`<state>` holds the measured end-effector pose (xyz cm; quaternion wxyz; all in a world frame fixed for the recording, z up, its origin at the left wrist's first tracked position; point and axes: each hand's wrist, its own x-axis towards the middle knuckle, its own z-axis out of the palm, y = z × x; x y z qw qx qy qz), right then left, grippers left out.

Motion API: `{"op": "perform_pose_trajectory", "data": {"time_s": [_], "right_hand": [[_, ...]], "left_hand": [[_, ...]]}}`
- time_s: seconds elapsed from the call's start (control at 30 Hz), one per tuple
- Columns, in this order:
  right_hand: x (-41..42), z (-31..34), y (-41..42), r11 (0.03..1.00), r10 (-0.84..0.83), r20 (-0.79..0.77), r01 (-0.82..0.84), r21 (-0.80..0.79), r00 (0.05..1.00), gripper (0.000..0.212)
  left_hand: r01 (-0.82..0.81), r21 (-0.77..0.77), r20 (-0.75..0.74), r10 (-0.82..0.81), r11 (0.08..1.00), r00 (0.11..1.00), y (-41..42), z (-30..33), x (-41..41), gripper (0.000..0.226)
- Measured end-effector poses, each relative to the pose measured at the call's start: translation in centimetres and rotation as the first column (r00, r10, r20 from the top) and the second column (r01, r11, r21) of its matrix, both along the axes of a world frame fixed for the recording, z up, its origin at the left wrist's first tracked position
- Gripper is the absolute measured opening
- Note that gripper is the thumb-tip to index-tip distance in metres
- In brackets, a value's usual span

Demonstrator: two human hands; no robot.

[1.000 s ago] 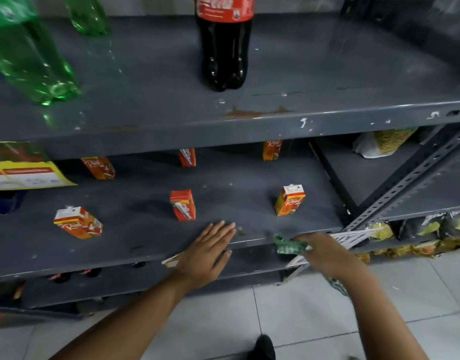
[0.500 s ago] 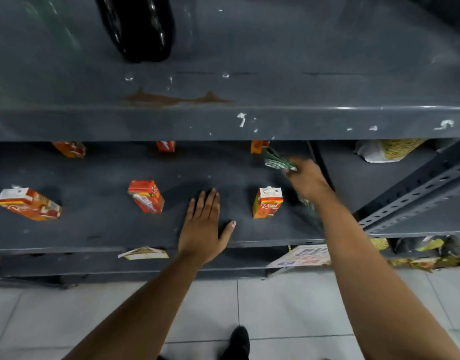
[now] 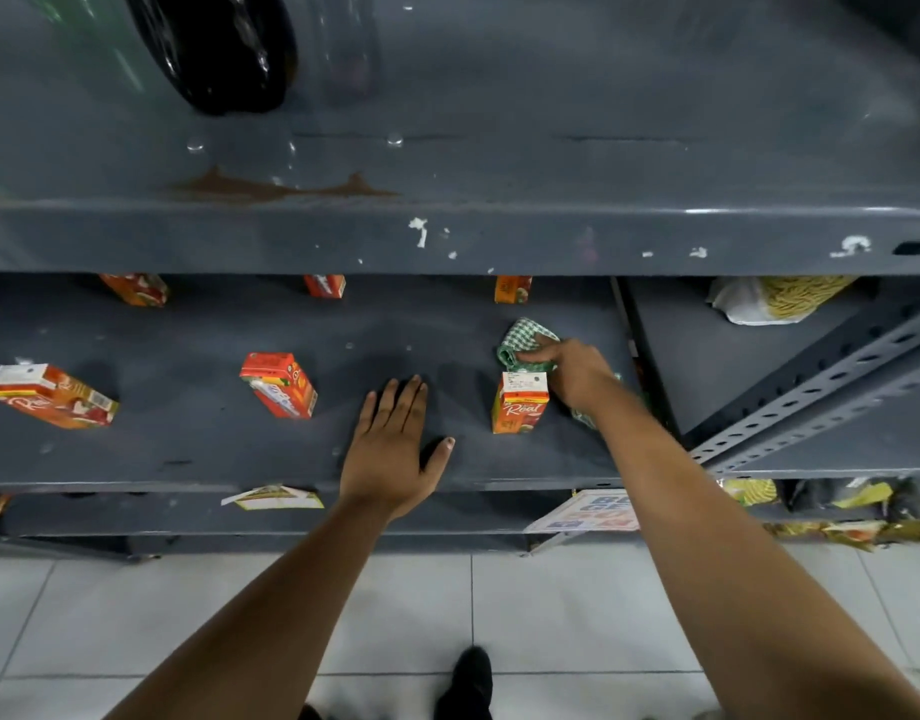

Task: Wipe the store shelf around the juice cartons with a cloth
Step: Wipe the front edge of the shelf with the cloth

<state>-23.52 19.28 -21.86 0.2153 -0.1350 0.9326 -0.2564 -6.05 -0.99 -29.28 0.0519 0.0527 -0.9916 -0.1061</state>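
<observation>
I had the right hand [image 3: 577, 374] closed around a bunched green-checked cloth [image 3: 522, 341], pressing it onto the grey shelf [image 3: 198, 444] toward the right end, just behind the nearest juice carton [image 3: 520, 402]. That carton stood upright near the front edge, its white top facing me, touching or nearly touching the hand; I could not tell which. My left hand [image 3: 390, 454] lay flat and open on the shelf at the front edge, fingers spread and holding nothing, between that carton and a red carton [image 3: 281, 384] tilted further left. Another carton [image 3: 49, 396] lay near the left end. Three more cartons [image 3: 325, 285] stood along the back edge, half hidden by the upper shelf [image 3: 499, 241]. A dark bottle [image 3: 224, 54] stood on that upper shelf.
</observation>
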Motion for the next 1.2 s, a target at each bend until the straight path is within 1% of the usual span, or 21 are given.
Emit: {"op": "perform_pose_trajectory", "data": {"time_s": [0.07, 0.13, 0.2, 0.3, 0.33, 0.43, 0.53, 0.6, 0.67, 0.7, 0.8, 0.93, 0.97, 1.03, 1.1, 1.13, 1.2], "right_hand": [[1.8, -0.5, 0.4, 0.997, -0.067, -0.108, 0.072, 0.04, 0.992, 0.047], [3.7, -0.7, 0.7, 0.983, -0.123, -0.185, 0.146, 0.112, 0.975, 0.05], [5.6, -0.5, 0.9, 0.955, -0.15, -0.163, 0.185, 0.231, 0.975, 0.054], [8.3, 0.3, 1.2, 0.903, -0.082, -0.154, 0.139, 0.405, 0.985, 0.063], [9.1, 0.2, 1.3, 0.888, -0.056, -0.161, 0.123, 0.442, 0.985, 0.06], [12.7, 0.1, 1.2, 0.854, -0.038, -0.168, 0.119, 0.506, 0.985, 0.04], [15.9, 0.8, 1.2, 0.831, -0.059, -0.136, 0.125, 0.542, 0.989, 0.032], [17.7, 1.4, 1.2, 0.849, -0.033, -0.061, 0.06, 0.524, 0.998, 0.028], [19.7, 2.5, 0.4, 0.91, 0.009, 0.04, -0.025, 0.413, 0.999, 0.029], [20.5, 3.2, -0.4, 0.941, 0.019, 0.054, -0.036, 0.337, 0.998, 0.031], [20.4, 5.2, -3.9, 0.982, -0.038, -0.05, 0.047, 0.181, 0.998, 0.035], [17.1, 6.3, -8.8, 0.995, -0.099, -0.214, 0.103, 0.006, 0.972, 0.029], [16.2, 6.3, -9.8, 0.992, -0.123, -0.233, 0.121, -0.024, 0.965, 0.031], [14.3, 5.8, -11.6, 0.986, -0.164, -0.251, 0.151, -0.073, 0.954, 0.045], [12.8, 4.9, -12.7, 0.989, -0.14, -0.223, 0.127, -0.071, 0.965, 0.056], [12.2, 4.0, -12.9, 0.994, -0.104, -0.192, 0.1, -0.031, 0.976, 0.056], [12.0, 1.8, -13.2, 0.986, -0.022, -0.09, 0.037, 0.162, 0.996, 0.054]], "left_hand": [[0.004, -0.001, 0.002, -0.004, 1.0, 1.0, 0.0, 0.0, -0.1, 0.077], [0.002, -0.013, 0.024, -0.001, 1.0, 1.0, -0.1, 0.1, -0.1, 0.078], [0.0, -0.015, 0.03, 0.0, 1.0, 1.0, -0.1, 0.0, -0.1, 0.078], [0.006, 0.004, 0.02, -0.006, 1.0, 1.0, -0.1, 0.2, 0.0, 0.077], [0.012, 0.011, 0.013, -0.012, 1.0, 1.0, -0.1, 0.2, 0.0, 0.077], [0.041, 0.025, 0.006, -0.041, 0.999, 0.999, -0.3, 0.4, 0.3, 0.074], [0.067, 0.049, 0.018, -0.068, 0.997, 0.998, -0.5, 0.6, 0.3, 0.072], [0.065, 0.098, 0.021, -0.067, 0.993, 0.998, -0.7, 0.8, 0.1, 0.072], [0.069, 0.141, 0.001, -0.07, 0.988, 0.998, -1.2, 0.9, 0.0, 0.072], [0.078, 0.152, -0.013, -0.077, 0.985, 0.997, -1.6, 0.9, 0.0, 0.071], [0.088, 0.165, -0.052, -0.081, 0.982, 0.995, -3.1, 0.7, 0.2, 0.067], [0.139, 0.181, -0.042, -0.134, 0.974, 0.99, -3.9, 0.4, 0.3, 0.067], [0.145, 0.181, -0.04, -0.14, 0.973, 0.989, -4.0, 0.2, 0.2, 0.068], [0.132, 0.194, -0.041, -0.126, 0.972, 0.991, -4.1, 0.1, 0.2, 0.069], [0.102, 0.247, -0.072, -0.087, 0.964, 0.994, -4.0, 0.3, 0.4, 0.071], [0.088, 0.283, -0.088, -0.066, 0.955, 0.994, -3.9, 0.5, 0.5, 0.074], [0.08, 0.328, -0.098, -0.051, 0.941, 0.994, -3.7, 0.8, 0.7, 0.079]]}}
